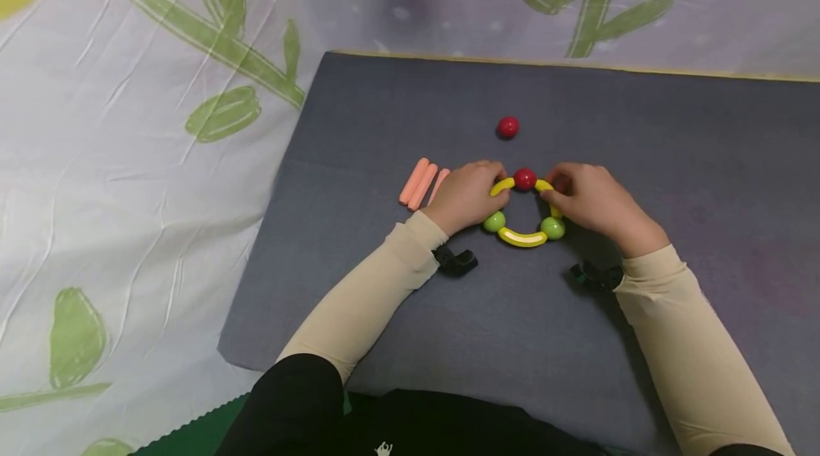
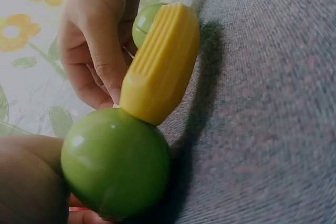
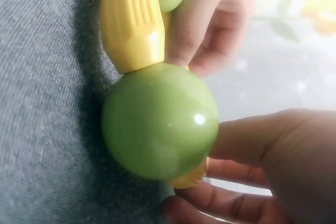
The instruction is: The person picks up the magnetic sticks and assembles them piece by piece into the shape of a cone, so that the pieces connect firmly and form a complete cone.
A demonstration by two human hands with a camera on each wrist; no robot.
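Note:
A ring of yellow curved rods and balls lies on the dark grey table. At its far side is a red ball (image 1: 524, 179), and at its near side a yellow curved rod (image 1: 522, 237) spans a left green ball (image 1: 494, 222) and a right green ball (image 1: 553, 228). My left hand (image 1: 470, 193) pinches the left yellow curved rod (image 1: 502, 186), partly covering it. Across the ring, my right hand (image 1: 596, 201) pinches the right yellow curved rod (image 1: 544, 186) between thumb and fingers. Both wrist views show the near rod touching a large green ball (image 2: 116, 163).
Beyond the ring lies a loose red ball (image 1: 508, 127). Several salmon-pink straight rods (image 1: 423, 187) lie left of my left hand, one partly hidden by it. The grey table (image 1: 384, 107) ends at a left edge beside a leaf-patterned cloth (image 1: 147, 178).

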